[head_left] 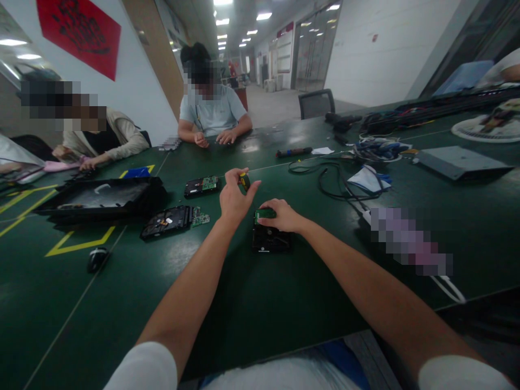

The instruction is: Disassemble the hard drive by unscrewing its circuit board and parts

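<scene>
My left hand is raised above the table, thumb and fingers closed around a screwdriver with a yellow and dark green handle; its shaft is not visible. To its right, my right hand grips a green circuit board at the far end of a black hard drive. The drive lies flat, and the fingers hide part of the board. Another hard drive with a green board sits left of my left hand. Nearer lies an opened drive beside a loose circuit board.
A stack of black trays stands on the left, with a computer mouse nearer me. Cables, a cloth, a power strip and a grey metal box occupy the right. Two people sit across the table.
</scene>
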Demonstrator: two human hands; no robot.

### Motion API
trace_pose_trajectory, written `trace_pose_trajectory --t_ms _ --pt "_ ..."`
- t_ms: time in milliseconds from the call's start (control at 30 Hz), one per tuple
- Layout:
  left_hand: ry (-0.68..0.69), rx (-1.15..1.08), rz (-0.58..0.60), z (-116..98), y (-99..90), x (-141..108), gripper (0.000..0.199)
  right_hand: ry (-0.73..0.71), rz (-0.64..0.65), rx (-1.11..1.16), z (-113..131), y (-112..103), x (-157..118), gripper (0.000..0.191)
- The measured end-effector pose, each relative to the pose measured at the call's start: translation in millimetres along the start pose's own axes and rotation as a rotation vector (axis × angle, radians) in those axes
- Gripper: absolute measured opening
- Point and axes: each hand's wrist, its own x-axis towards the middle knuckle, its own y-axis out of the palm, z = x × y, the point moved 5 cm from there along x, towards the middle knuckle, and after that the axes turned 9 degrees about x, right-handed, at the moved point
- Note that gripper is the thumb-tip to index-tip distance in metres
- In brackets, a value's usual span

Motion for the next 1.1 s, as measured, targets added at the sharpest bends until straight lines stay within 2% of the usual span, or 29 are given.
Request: trace_pose_trajectory --t_ms 100,267,500,800,967,1100 --pt "0.005 0.003 0.011 -2.0 -0.5 1.3 0.041 0.0 0.004 0.002 -2.3 1.4 0.8 0.047" --pt "0.123 0.11 -0.036 -10.2 -6.0 3.2 0.022 -0.01 0.009 0.001 -3.1 0.9 1.0 0.048" --pt "0.124 0.106 -0.017 -6.3 -3.6 1.4 0.031 -0.001 0.006 -0.003 -0.6 -0.8 -0.3 0.05" --pt "-0.035 -0.019 -0.003 -2.1 -1.0 0.2 0.04 0.017 0.015 0.019 -0.5 0.1 -1.4 0.049" --pt "-0.003 0.012 0.011 -3.1 -0.8 0.0 0.025 0.017 0.017 0.024 -1.1 0.0 -1.6 0.052" --pt "0.085 0.101 0.0 -5.0 -3.7 2.6 0.022 0.0 0.018 0.015 -1.0 0.2 -0.7 0.051"
